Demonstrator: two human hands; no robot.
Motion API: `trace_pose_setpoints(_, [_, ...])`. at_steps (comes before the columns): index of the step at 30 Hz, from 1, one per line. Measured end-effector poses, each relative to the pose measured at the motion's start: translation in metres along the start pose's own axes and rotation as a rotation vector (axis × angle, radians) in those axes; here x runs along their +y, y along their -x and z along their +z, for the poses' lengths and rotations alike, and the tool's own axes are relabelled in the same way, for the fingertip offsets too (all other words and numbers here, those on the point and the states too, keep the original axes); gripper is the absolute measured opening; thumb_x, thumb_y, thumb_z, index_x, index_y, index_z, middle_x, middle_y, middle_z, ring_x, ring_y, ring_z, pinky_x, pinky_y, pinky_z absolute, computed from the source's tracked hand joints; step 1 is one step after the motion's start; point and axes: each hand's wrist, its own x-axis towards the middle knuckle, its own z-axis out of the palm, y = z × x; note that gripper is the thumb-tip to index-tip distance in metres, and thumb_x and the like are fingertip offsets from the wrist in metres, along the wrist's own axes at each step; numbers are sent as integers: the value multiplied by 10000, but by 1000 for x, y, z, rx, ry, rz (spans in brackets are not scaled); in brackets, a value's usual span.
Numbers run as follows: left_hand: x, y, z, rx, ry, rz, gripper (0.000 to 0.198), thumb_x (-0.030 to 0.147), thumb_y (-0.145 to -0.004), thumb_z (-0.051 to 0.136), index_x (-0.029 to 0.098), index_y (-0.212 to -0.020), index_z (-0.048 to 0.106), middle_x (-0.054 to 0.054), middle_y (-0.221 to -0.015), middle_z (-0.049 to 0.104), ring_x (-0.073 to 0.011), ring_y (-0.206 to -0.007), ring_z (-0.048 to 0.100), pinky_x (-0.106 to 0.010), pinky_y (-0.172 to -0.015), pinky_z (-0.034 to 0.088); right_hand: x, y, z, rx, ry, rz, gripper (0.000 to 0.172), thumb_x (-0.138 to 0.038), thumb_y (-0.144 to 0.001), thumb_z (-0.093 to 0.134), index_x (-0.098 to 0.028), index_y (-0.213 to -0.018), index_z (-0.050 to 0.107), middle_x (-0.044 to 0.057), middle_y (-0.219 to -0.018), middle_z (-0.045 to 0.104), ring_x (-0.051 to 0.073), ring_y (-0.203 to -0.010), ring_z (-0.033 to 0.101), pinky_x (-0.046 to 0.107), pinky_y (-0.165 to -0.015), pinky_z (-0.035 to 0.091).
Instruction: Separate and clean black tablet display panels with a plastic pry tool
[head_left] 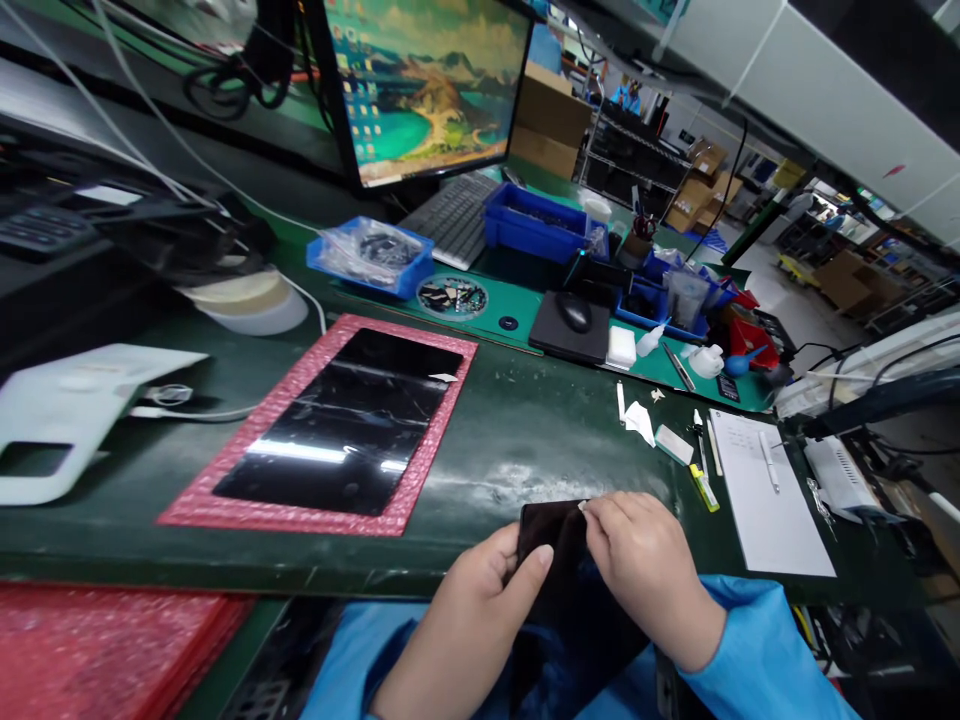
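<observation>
At the table's front edge, my left hand grips the left side of a dark glossy panel, thumb on its face. My right hand is closed at the panel's top corner, its fingertips pinching a small pale bit there. The panel's lower part fades into shadow over my lap. To the left, another black panel with a white tag lies on a pink bubble-wrap sheet.
Behind stand a monitor, a keyboard, blue bins and a mouse. On the right lie paper with a pen, a yellow marker and white scraps. A white bracket sits far left.
</observation>
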Motion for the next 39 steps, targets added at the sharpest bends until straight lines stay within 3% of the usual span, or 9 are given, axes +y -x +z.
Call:
trace_pose_setpoints(3, [-1,-1,1,-3,5,-2,523,653,-978,834,289,-1330,963,-108,-1343,991,-451,-1273,894,-564,-1211,716,-1,0,-2,17,5,-17,263,-91,-1107,659,-234,-1017,861,33,-887,912,253,-743,825,423,-737,637])
trace_pose_setpoints(7, [0,-1,2,5,-22,-2,513,636,-970,822,289,-1321,962,-103,-1345,992,-443,-1305,893,-534,-1209,718,-1,-5,1,24,40,-15,325,-67,-1065,655,-269,-837,770,15,-736,783,261,-645,720,443,-679,543])
trace_pose_setpoints(11, [-1,-1,1,3,-44,-7,527,646,-974,797,285,-1323,958,-107,-1292,999,-444,-1245,906,-526,-1136,746,8,-10,4,40,38,-1,329,-59,-1015,655,-281,-783,726,6,-685,717,264,-634,694,436,-682,508])
trace_pose_setpoints(21, [-3,-2,1,0,-26,-20,553,673,-977,813,277,-1337,953,-110,-1327,993,-455,-1309,885,-545,-1189,724,10,1,-12,14,-44,-52,233,-129,-1129,698,-247,-989,842,24,-883,906,241,-755,804,412,-766,617])
trace_pose_setpoints(25, [0,-2,3,-3,-38,3,499,641,-991,821,288,-1309,972,-103,-1306,997,-457,-1261,884,-550,-1152,735,7,-4,-8,-18,13,-88,354,-72,-1124,640,-267,-871,793,24,-776,813,253,-683,718,433,-702,553])
trace_pose_setpoints(29, [0,-3,2,18,-83,26,465,630,-995,817,293,-1269,982,-97,-1255,1000,-455,-1204,886,-531,-1112,739,10,-12,-5,-25,43,-118,347,-42,-1051,643,-271,-816,754,15,-718,731,256,-666,668,433,-705,529])
trace_pose_setpoints(34, [-5,-3,-5,40,-110,14,507,683,-1012,795,282,-1264,976,-107,-1264,997,-470,-1213,882,-541,-1120,730,29,-16,-11,-22,27,-86,317,-67,-1034,667,-312,-841,722,0,-738,740,255,-695,670,414,-725,539])
trace_pose_setpoints(39, [-14,-1,-15,44,-119,21,580,746,-1020,780,291,-1323,975,-121,-1329,988,-498,-1290,868,-575,-1205,703,62,-8,-18,-16,-52,11,225,-138,-1066,672,-305,-940,754,-2,-834,824,252,-781,783,397,-784,598])
